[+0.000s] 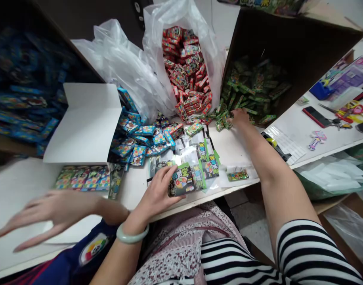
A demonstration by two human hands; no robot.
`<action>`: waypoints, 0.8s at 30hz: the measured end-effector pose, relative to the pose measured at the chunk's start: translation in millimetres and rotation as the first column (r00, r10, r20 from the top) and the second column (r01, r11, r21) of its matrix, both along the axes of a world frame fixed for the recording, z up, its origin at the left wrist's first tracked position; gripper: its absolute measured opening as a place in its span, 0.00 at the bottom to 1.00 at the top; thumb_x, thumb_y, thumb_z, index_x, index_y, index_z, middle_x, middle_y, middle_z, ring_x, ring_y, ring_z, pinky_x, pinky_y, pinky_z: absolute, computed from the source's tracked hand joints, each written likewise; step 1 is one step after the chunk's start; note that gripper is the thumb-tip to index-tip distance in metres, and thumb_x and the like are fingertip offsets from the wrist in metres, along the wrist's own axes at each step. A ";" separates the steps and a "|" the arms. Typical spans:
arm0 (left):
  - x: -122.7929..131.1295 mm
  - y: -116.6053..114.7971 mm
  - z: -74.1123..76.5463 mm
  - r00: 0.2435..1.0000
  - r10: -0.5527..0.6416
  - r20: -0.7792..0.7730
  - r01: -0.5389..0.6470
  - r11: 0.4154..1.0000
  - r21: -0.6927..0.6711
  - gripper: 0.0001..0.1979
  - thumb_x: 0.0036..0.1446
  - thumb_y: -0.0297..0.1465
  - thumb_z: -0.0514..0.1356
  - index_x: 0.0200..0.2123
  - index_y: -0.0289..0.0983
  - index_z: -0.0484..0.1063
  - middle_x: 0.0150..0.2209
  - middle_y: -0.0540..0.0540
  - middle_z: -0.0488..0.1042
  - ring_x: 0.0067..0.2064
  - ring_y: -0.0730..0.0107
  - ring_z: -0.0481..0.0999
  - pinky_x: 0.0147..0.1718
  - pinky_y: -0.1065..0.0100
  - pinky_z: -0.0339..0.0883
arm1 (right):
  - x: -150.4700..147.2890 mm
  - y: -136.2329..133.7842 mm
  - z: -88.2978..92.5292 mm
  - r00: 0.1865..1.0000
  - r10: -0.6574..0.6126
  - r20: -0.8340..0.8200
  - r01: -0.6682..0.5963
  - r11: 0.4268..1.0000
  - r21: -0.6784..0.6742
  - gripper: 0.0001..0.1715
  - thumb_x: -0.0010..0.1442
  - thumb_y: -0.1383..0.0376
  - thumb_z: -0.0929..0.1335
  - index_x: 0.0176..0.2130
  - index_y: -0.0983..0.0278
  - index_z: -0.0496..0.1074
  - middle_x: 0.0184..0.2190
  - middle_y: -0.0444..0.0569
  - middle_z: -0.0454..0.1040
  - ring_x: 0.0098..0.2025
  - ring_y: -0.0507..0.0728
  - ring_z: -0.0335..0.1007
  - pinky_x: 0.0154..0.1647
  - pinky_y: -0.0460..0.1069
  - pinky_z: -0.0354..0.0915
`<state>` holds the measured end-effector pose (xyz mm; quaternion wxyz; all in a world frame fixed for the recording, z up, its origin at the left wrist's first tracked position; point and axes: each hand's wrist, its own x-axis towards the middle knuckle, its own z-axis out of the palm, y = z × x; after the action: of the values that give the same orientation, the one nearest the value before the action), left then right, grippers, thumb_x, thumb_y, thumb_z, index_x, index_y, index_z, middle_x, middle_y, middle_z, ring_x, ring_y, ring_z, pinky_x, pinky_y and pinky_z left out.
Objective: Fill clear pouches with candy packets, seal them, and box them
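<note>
My left hand (161, 189), with a pale green bangle on the wrist, grips a black-and-green printed pouch (181, 180) at the table's front edge, thumb on top. Under and beyond it lie more such clear-fronted printed pouches (209, 160), overlapping. My right hand (240, 118) reaches forward to the mouth of the right cardboard box, its fingers curled at small green candy boxes (222, 118); the fingertips are partly hidden among them. Just left of these lie loose blue candy boxes (140, 152) and a few red ones. A single small green box (237, 174) rests near the front edge.
A plastic bag of red candy boxes (187, 71) stands at the back between open cartons of blue boxes (21, 99) and green boxes (258, 83). Another person's hand (56, 211) is over a white display box (86, 130) at left. A phone (316, 116) and scissors lie right.
</note>
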<state>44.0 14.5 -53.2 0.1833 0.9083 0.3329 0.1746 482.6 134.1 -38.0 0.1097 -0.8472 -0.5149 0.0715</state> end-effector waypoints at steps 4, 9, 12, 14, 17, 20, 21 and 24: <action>-2.4 1.5 2.3 1.000 0.011 -0.017 -0.011 1.000 -0.005 0.51 0.55 0.40 0.68 0.73 0.48 0.40 0.62 0.37 0.62 0.63 0.46 0.68 0.60 0.48 0.68 | 6.1 13.7 -8.9 0.998 0.051 -0.028 -0.051 0.999 -0.003 0.27 0.53 0.57 0.76 0.51 0.63 0.78 0.68 0.60 0.62 0.69 0.78 0.50 0.66 0.71 0.53; -7.4 4.7 3.3 1.000 0.027 0.013 -0.027 0.999 -0.035 0.51 0.55 0.42 0.68 0.73 0.48 0.42 0.62 0.37 0.62 0.63 0.45 0.68 0.61 0.48 0.68 | -3.0 1.0 -10.0 0.994 0.101 -0.051 -0.092 0.983 0.161 0.17 0.55 0.58 0.75 0.43 0.62 0.80 0.56 0.56 0.74 0.61 0.70 0.64 0.63 0.64 0.59; -9.5 5.8 5.2 0.997 0.054 0.047 -0.052 0.997 -0.052 0.48 0.56 0.43 0.67 0.72 0.46 0.45 0.62 0.37 0.62 0.63 0.46 0.68 0.61 0.49 0.67 | -9.0 -16.5 -10.5 0.962 0.103 -0.252 -0.060 0.984 0.170 0.14 0.58 0.58 0.71 0.40 0.64 0.79 0.41 0.53 0.80 0.46 0.63 0.73 0.51 0.57 0.68; -10.6 5.9 6.9 0.996 0.070 0.061 -0.066 0.996 -0.058 0.47 0.56 0.44 0.67 0.72 0.46 0.47 0.62 0.38 0.63 0.62 0.47 0.68 0.61 0.49 0.67 | -13.0 -31.2 -12.9 0.905 0.093 -0.415 -0.029 0.987 0.158 0.14 0.59 0.58 0.69 0.37 0.66 0.78 0.34 0.50 0.79 0.38 0.59 0.74 0.43 0.53 0.70; -11.9 4.5 8.1 0.994 0.084 0.064 -0.081 0.995 -0.061 0.47 0.54 0.46 0.67 0.71 0.45 0.49 0.61 0.38 0.64 0.62 0.46 0.68 0.62 0.49 0.66 | -18.1 -52.1 -18.1 0.827 0.055 -0.560 0.017 0.992 0.122 0.12 0.59 0.61 0.69 0.37 0.66 0.78 0.32 0.48 0.78 0.33 0.55 0.72 0.36 0.49 0.70; -13.3 1.6 7.2 0.994 0.095 0.057 -0.092 0.994 -0.053 0.48 0.53 0.47 0.68 0.71 0.44 0.50 0.61 0.38 0.64 0.62 0.46 0.68 0.62 0.48 0.66 | -20.3 -67.5 -22.1 0.796 0.040 -0.605 0.022 0.995 0.095 0.13 0.58 0.65 0.68 0.41 0.67 0.79 0.34 0.50 0.80 0.32 0.55 0.73 0.36 0.49 0.72; -13.7 0.5 6.8 0.994 0.096 0.055 -0.093 0.994 -0.049 0.48 0.53 0.47 0.68 0.71 0.44 0.50 0.61 0.38 0.64 0.61 0.46 0.68 0.61 0.48 0.66 | -20.4 -71.4 -22.8 0.787 0.041 -0.616 0.016 0.996 0.087 0.14 0.58 0.65 0.68 0.43 0.67 0.79 0.35 0.51 0.80 0.33 0.55 0.74 0.37 0.50 0.72; -14.6 -2.4 6.5 0.995 0.097 0.030 -0.096 0.995 -0.033 0.48 0.53 0.46 0.68 0.71 0.42 0.50 0.61 0.37 0.64 0.61 0.45 0.69 0.61 0.49 0.67 | -19.4 -80.2 -22.2 0.807 0.095 -0.582 -0.039 0.993 0.108 0.15 0.59 0.64 0.69 0.45 0.66 0.79 0.41 0.52 0.82 0.42 0.59 0.77 0.45 0.54 0.73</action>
<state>29.4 12.0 -46.7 0.1941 0.8853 0.3763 0.1922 463.2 53.9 -60.2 0.2989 -0.7592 -0.4882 0.3096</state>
